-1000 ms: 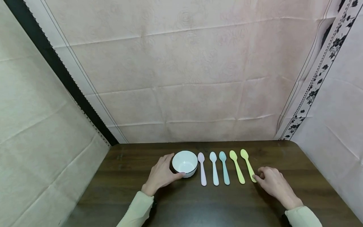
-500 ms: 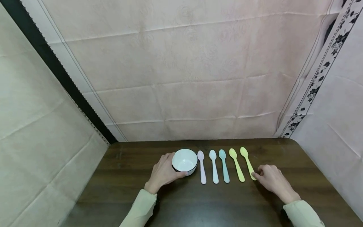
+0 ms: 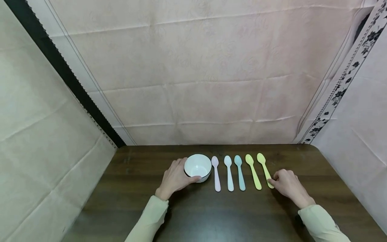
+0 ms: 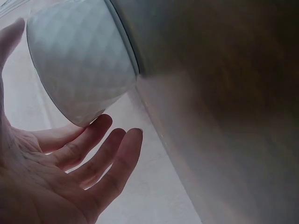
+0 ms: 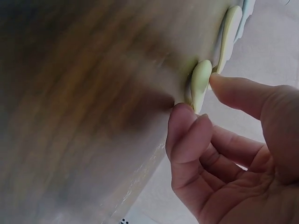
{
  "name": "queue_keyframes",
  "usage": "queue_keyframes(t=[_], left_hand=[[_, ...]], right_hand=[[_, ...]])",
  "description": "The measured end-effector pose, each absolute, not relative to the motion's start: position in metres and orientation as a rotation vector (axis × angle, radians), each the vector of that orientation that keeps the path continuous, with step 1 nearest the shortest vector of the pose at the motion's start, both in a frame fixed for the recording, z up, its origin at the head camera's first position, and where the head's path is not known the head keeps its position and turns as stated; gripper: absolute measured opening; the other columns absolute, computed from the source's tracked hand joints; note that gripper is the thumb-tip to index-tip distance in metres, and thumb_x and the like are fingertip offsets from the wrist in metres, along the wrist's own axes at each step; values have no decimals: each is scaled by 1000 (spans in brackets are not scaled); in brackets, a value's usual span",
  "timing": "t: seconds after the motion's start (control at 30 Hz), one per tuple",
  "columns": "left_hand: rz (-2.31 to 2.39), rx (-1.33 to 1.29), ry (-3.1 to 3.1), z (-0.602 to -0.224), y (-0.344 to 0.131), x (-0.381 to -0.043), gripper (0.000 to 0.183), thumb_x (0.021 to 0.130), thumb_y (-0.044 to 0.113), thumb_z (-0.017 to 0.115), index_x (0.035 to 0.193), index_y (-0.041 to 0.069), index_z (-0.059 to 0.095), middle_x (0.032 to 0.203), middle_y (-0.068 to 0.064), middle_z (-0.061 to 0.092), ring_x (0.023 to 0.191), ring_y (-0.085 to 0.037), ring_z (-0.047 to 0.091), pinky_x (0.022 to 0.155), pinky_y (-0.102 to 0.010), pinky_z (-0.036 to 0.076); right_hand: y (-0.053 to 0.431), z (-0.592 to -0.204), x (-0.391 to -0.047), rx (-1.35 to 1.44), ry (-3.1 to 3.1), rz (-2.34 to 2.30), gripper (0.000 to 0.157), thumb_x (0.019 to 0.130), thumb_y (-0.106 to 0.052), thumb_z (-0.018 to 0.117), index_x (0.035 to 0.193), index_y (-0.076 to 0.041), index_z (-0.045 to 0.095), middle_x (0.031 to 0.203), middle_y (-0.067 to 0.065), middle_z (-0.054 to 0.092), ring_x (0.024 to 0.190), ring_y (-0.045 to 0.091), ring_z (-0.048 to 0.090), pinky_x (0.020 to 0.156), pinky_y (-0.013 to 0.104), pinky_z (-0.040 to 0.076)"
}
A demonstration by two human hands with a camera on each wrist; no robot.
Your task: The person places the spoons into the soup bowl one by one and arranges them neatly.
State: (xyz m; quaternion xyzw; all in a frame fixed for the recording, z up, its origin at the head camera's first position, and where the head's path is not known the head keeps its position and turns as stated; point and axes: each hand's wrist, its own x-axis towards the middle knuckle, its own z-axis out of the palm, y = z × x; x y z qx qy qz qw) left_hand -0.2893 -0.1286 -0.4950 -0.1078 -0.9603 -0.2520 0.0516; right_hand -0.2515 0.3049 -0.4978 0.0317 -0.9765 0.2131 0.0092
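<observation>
A white bowl with a dark rim line stands on the table, and my left hand holds it from the left, thumb at its near side. In the left wrist view the bowl shows a quilted outer wall between thumb and fingers. At the right end of a row of spoons lies a yellow-green spoon. My right hand has its thumb and index finger at the end of that handle, pinching it. The right wrist view shows the handle end between thumb and curled index finger.
Between the bowl and the held spoon lie a lilac spoon, a pale blue spoon, a teal spoon and another yellow-green spoon. The dark wooden table meets cloth-covered walls behind and at both sides.
The head view has tilted slightly, so the table sits higher in it. Bowl and spoons keep their arrangement, and both hands stay at the same things.
</observation>
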Motion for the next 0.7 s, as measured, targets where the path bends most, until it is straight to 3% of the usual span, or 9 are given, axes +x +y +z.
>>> queue_keyframes(t=[0.3, 0.53, 0.7], left_hand=[[-771, -341, -2917, -495, -127, -290, 103, 78, 69, 90, 155, 11, 56, 144, -14, 68, 130, -34, 65, 92, -60, 62], [-794, -327, -2923, -494, -126, -288, 102, 79, 67, 90, 155, 9, 55, 144, -15, 68, 131, -35, 64, 94, -61, 61], [-792, -319, -2940, -493, -126, -289, 101, 79, 66, 90, 155, 10, 55, 143, -14, 68, 130, -34, 65, 95, -61, 61]], right_hand=[[305, -496, -257, 76, -3108, 713, 29, 99, -17, 76, 71, -10, 72, 66, -1, 60, 61, 17, 50, 59, 33, 40], [305, -497, -258, 47, -3142, 776, 37, 101, -18, 75, 65, -12, 65, 59, -5, 48, 58, 15, 46, 57, 32, 38], [305, -498, -260, -8, -3170, 844, 40, 102, -20, 73, 64, -13, 63, 58, -5, 53, 57, 15, 51, 57, 31, 40]])
